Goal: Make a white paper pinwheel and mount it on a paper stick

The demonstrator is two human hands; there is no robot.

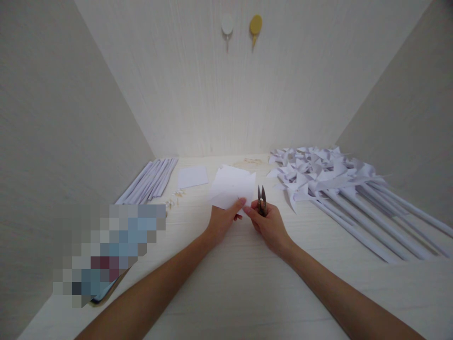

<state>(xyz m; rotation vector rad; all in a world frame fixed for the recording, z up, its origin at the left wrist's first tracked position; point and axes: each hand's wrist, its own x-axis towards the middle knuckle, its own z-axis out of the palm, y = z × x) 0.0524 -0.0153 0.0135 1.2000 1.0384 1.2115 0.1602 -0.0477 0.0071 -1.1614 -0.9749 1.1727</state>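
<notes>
The paper (pixel 231 183) is a white piece held just above the middle of the worktop (pixel 226 293), in front of the back wall (pixel 244 94). Its outline is uneven, with a point jutting out at the upper right. The left hand (pixel 222 219) is clamped on its near edge, thumb on top and fingers underneath.

The right hand (pixel 271 226) is closed around the snips (pixel 262 200), whose two dark blades point away from the person and stand slightly apart. The right thumb's tip is at the paper's near right corner; whether it presses on it, I cannot tell.

Just left of the paper, a flat white square (pixel 193 177) lies on the worktop. Nearer the person are some small white and tan bits (pixel 176 196), too small to make out. More tan bits (pixel 253 161) lie beyond the paper, near the back wall.

Farther left, white paper tubes (pixel 150 180) lie side by side in a bundle. Nearer the person is a flat object (pixel 102 297), mostly hidden by pixelation.

On the right, white pinwheels (pixel 318 172) lie heaped, heads overlapping, their sticks (pixel 371 222) running toward the near right.

High on the back wall are a white hook (pixel 227 24) and a yellow hook (pixel 255 24), side by side and apart.
</notes>
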